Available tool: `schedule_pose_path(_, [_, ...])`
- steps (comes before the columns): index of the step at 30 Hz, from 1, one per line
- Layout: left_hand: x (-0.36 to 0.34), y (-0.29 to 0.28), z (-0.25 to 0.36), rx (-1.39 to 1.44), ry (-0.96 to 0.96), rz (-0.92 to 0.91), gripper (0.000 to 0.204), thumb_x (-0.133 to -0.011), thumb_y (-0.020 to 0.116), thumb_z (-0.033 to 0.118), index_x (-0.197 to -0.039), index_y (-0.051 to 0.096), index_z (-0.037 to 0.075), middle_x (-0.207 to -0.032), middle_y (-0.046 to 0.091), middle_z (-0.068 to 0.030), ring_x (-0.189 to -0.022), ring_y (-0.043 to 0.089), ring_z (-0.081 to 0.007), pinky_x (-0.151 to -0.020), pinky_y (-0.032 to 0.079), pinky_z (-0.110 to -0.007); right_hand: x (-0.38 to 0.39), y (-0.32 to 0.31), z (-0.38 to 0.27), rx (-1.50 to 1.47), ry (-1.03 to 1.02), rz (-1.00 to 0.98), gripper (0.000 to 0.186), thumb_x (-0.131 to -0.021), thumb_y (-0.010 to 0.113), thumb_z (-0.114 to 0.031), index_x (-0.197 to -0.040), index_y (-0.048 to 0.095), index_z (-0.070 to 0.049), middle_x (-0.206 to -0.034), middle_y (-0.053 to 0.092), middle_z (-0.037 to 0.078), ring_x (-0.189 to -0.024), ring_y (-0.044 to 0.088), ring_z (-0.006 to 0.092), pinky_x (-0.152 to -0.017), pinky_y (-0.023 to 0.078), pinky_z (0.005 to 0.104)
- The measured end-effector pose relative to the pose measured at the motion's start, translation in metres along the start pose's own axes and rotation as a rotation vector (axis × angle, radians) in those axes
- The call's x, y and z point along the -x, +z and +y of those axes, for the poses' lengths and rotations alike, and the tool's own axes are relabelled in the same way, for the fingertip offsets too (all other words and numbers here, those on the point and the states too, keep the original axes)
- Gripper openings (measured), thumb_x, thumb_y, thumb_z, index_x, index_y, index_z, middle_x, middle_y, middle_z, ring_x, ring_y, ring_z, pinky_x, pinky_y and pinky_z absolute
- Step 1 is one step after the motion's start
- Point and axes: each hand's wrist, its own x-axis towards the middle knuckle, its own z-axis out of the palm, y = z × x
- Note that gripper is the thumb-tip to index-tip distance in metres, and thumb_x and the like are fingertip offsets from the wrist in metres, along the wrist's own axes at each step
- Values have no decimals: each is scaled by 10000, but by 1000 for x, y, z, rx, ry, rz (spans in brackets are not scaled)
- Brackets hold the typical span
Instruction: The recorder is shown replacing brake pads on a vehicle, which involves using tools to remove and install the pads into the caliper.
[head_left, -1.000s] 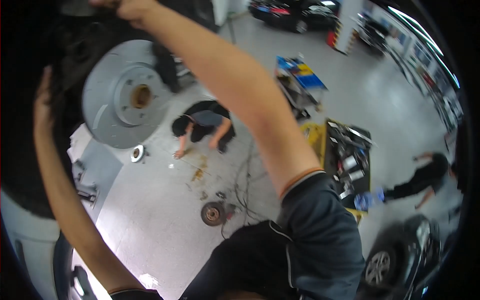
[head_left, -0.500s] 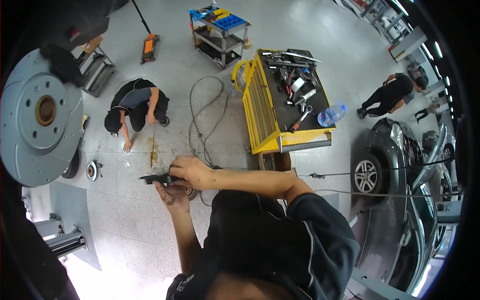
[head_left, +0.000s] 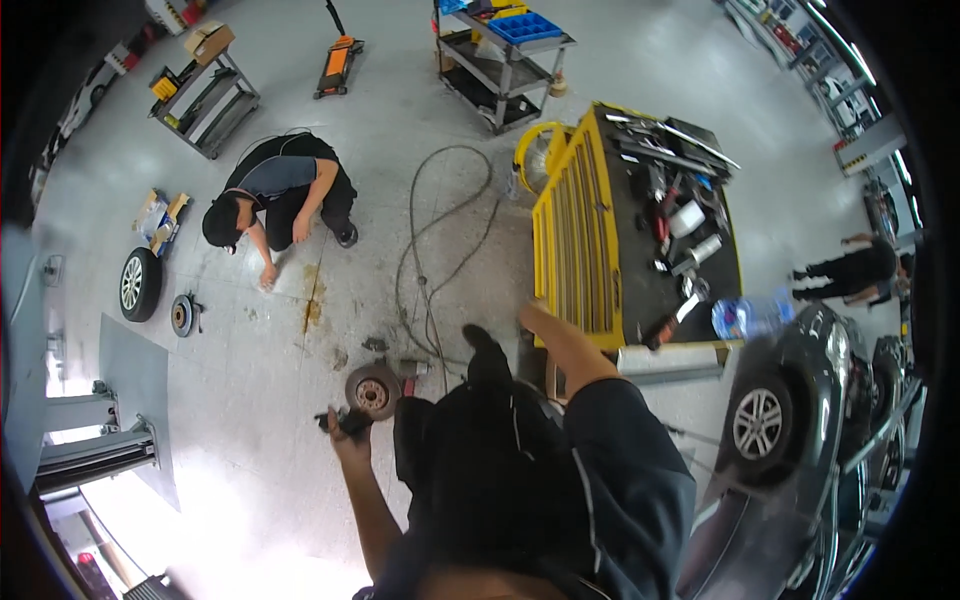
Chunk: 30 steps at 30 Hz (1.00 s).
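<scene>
My left hand (head_left: 350, 432), low and left of my body, is closed around a small black part shaped like a brake pad (head_left: 347, 420). Its details are blurred. Just beyond it on the floor lies a worn brake disc (head_left: 373, 391) with a rusty centre. My right arm reaches forward beside the front of the yellow tool cabinet (head_left: 575, 225). At its end my right hand (head_left: 532, 314) is smeared and mostly hidden, so its fingers cannot be made out.
Ahead on the left a person (head_left: 275, 195) crouches, one hand on the floor. Near them are a wheel (head_left: 140, 284) and a shiny brake disc (head_left: 183, 315). A cable (head_left: 408, 240) loops over the floor. A grey car (head_left: 790, 440) stands right; tool carts (head_left: 500, 70) stand farther off.
Both hands were together at the black part; the right has left it and swung right toward the cabinet. The left keeps it, lower. My view has turned; the large brake disc has left the picture.
</scene>
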Motion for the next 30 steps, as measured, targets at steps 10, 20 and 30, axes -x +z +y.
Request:
schedule_pose_path(10, [-56, 67, -61, -27, -161, 171, 283, -929, 757, 364, -958, 643, 107, -869, 693, -85, -846, 673, -278, -821, 543, -454, -81, 93, 101, 203, -177, -461, 365, -949, 634, -343, -1245, 737, -156, -1367, 652, 139, -1330, 573, 296, -1150, 367, 522])
schedule_pose_path(20, [-56, 166, -100, -236, -316, 71, 278, -971, 704, 386, -974, 632, 118, -874, 673, -79, -861, 673, -244, -870, 550, -436, -137, 62, 19, -159, -359, -54, 313, -943, 571, -308, -1093, 795, -150, -1228, 723, 152, -1248, 628, 269, -1151, 357, 481])
schedule_pose_path(30, [-47, 204, -135, -514, -291, 90, 407, -1003, 670, 386, -1246, 603, 67, -1114, 622, -85, -1013, 658, -235, -883, 567, -443, -182, 13, -72, -610, -424, 249, 247, -890, 611, -254, -924, 782, -79, -1024, 755, 158, -995, 719, 346, -955, 508, 491])
